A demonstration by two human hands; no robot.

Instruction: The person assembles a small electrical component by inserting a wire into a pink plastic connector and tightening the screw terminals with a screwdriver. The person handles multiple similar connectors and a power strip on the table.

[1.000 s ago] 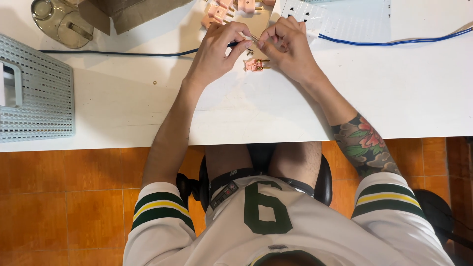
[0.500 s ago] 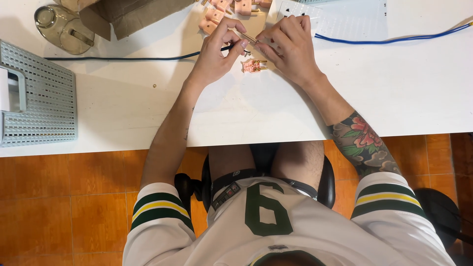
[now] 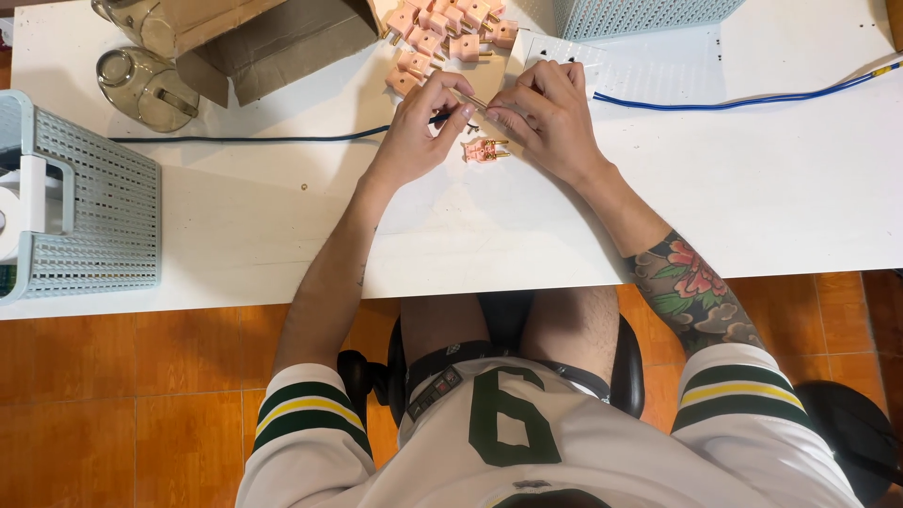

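My left hand [image 3: 419,132] and my right hand [image 3: 546,118] meet over the white table [image 3: 282,226], fingertips pinched together on a thin wire end [image 3: 470,99]. That wire belongs to a dark cable [image 3: 254,140] that runs off to the left. One pink plug with brass pins [image 3: 483,150] lies on the table just below my fingertips, apart from them. A heap of several more pink plugs [image 3: 442,33] sits just beyond my left hand.
A blue cable [image 3: 752,97] trails right from under my right hand, across a white perforated sheet [image 3: 621,61]. A cardboard box [image 3: 273,38] and clear glass pieces [image 3: 141,85] stand at the back left. Pale blue baskets sit at the left [image 3: 94,207] and the top [image 3: 640,14].
Both hands keep pinching the wire end in the same spot, with only small finger movement. The view has tilted, so the plug heap and box show more.
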